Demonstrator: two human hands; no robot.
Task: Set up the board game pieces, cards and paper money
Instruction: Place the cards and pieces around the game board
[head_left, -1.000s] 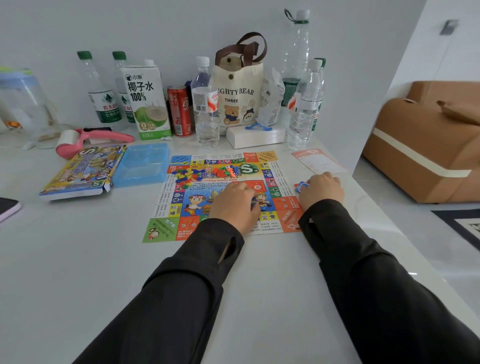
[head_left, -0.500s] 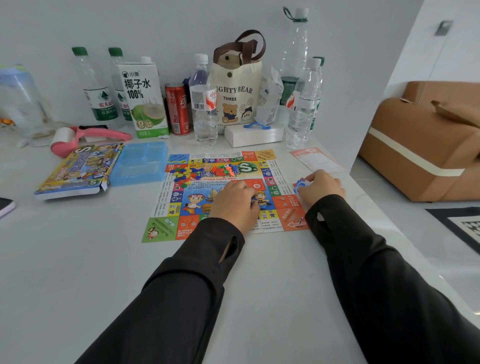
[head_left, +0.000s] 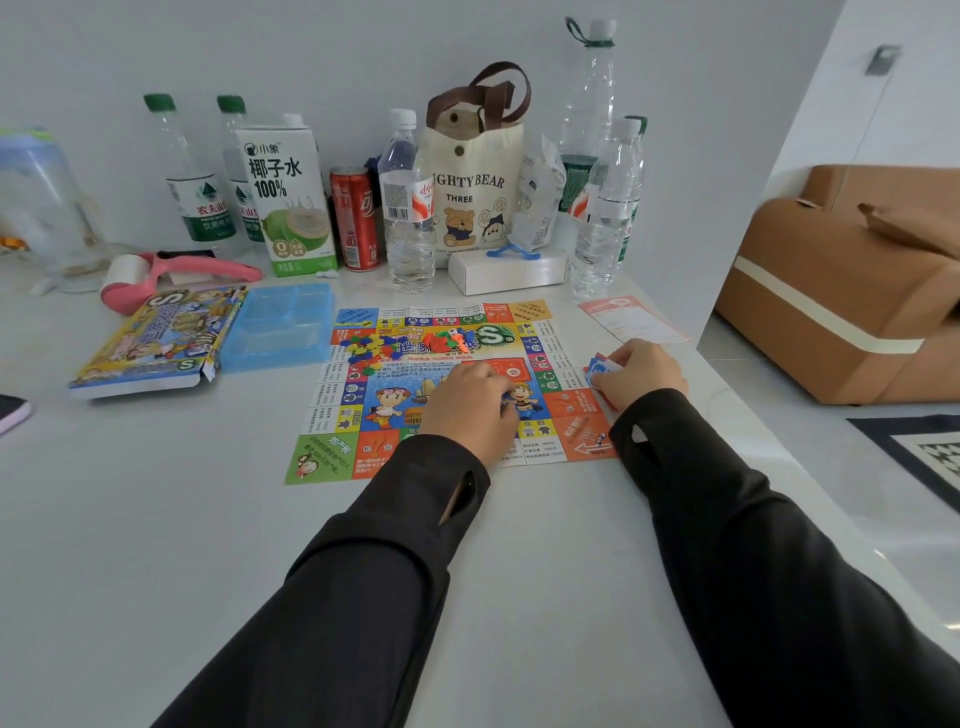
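While the right hand (head_left: 641, 374) pinches a small stack of blue-backed cards (head_left: 597, 369) just off the right edge of the board (head_left: 322, 457), the left hand (head_left: 467, 410) rests knuckles-up on the middle of the board, fingers curled under; cannot tell if it holds anything. The board lies flat in the middle of the table (head_left: 156, 519). It looks like a thin folded paper sheet, so probably light and quick to slide on the smooth top; the left hand's weight should pin it. The cards look thin, slick and bendy, and the stack is fanned a bit. Best taken by the long edges, thumb against fingers, squared before setting down, or they will likely skid apart. A loose pile of small coloured plastic pieces (head_left: 374, 348) sits on the far part of the board; these are light, easy to scatter and fiddly, so fingertip pinch one at a time. A blue tray (head_left: 280, 327) and the game box (head_left: 156, 338) lie left of the board. An orange-and-white sheet (head_left: 631, 317) lies beyond the right hand. No paper money clearly in view.
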